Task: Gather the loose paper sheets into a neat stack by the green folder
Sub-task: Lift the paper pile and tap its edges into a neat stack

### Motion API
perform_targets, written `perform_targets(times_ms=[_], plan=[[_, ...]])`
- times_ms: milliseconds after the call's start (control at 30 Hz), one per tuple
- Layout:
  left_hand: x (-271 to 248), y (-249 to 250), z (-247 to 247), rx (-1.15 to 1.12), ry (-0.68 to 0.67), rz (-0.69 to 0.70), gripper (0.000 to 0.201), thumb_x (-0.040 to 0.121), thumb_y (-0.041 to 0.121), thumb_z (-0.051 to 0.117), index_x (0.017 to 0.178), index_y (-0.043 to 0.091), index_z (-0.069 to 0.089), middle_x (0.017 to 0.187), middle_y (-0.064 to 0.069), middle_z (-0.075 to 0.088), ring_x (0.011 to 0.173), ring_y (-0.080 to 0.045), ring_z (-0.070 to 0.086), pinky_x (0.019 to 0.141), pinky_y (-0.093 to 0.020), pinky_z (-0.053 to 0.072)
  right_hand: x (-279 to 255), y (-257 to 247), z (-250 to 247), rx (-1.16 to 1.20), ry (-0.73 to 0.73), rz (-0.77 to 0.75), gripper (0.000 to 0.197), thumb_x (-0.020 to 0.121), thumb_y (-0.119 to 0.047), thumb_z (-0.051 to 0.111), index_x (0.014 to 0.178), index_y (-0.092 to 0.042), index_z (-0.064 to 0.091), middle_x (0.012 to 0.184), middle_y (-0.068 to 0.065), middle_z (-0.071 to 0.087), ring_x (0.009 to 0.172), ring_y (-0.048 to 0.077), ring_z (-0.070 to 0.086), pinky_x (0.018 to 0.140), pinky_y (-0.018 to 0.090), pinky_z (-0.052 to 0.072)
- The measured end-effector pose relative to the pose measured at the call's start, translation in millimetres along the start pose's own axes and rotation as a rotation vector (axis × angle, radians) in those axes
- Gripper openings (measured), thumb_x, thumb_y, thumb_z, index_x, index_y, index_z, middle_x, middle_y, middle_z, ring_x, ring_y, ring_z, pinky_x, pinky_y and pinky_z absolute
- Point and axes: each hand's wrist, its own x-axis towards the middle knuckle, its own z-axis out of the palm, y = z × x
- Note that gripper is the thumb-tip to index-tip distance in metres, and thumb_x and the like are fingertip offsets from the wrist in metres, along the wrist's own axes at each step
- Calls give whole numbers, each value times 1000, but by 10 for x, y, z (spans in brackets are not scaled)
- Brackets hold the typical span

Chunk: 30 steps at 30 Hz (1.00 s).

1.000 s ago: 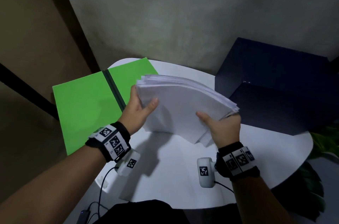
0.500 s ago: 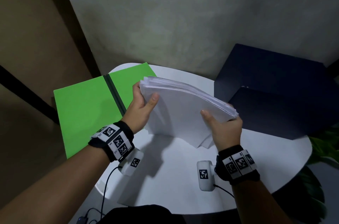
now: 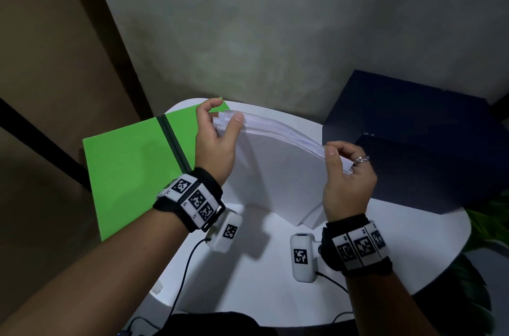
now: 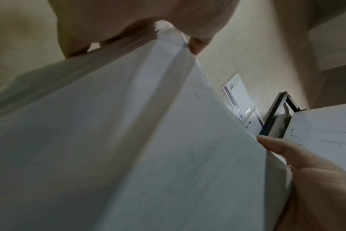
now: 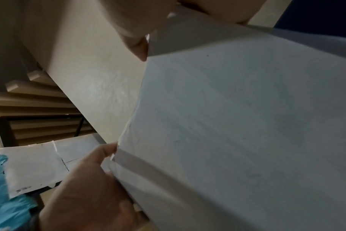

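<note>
A thick stack of white paper sheets (image 3: pixel 278 170) stands on its lower edge on the round white table (image 3: pixel 264 275), bowed at the top. My left hand (image 3: pixel 220 126) pinches its upper left corner, thumb in front and fingers behind. My right hand (image 3: pixel 341 159) pinches the upper right corner the same way. The green folder (image 3: pixel 132 170) lies flat to the left, overhanging the table edge. In the left wrist view the paper stack (image 4: pixel 128 140) fills the frame, with the right hand's thumb (image 4: pixel 275 145) at its edge. The right wrist view shows the sheets (image 5: pixel 247 125) close up.
A dark navy box (image 3: pixel 418 143) sits on the table's right side, close behind my right hand. Grey wall (image 3: pixel 275 32) stands just past the table. Green plant leaves (image 3: pixel 490 220) show at the right edge. Cables (image 3: pixel 187 275) run off the wrist cameras across the near table.
Both hands slid up from the stack's sides to its upper corners, and the stack tipped from a slant to standing upright on its lower edge.
</note>
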Motion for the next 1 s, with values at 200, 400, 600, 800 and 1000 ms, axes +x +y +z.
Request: perform_targets(times_ms=[200,400,600,800,1000], plan=[[18,24,35,10,48,-17,35,90,37,52,120,18,52,87,4,50,71,3,50,70,-16,41,-22,-17,30,23,12,-17,9,91,-1,64,94,-9,67,87,-11,67,83,-9,60,79,7,44],[90,55,110,105,163,-43,24,87,37,62,105,21,60,81,13,53,72,-1,49,72,-25,42,-56,-6,50,35,16,-16,15,92,-5,62,91,-18,69,84,-18,70,85,-7,62,79,7,43],[89,54,110,117,121,35,22,89,35,60,102,18,61,82,6,57,74,-11,52,72,-27,43,-66,-31,66,42,32,-21,12,91,-3,65,88,-15,68,83,-9,67,78,-8,61,76,8,44],[92,39,115,111,75,62,20,96,24,45,112,15,53,67,10,49,57,-8,46,62,-29,39,-58,-35,87,90,80,47,16,88,-4,69,102,-8,66,88,-5,68,82,-7,63,77,9,48],[157,-40,-66,23,-251,44,53,84,44,64,127,25,38,107,-1,57,101,-17,58,89,-29,47,-15,139,-112,65,-93,103,77,63,8,86,127,-16,51,101,-2,67,88,0,67,79,13,53]])
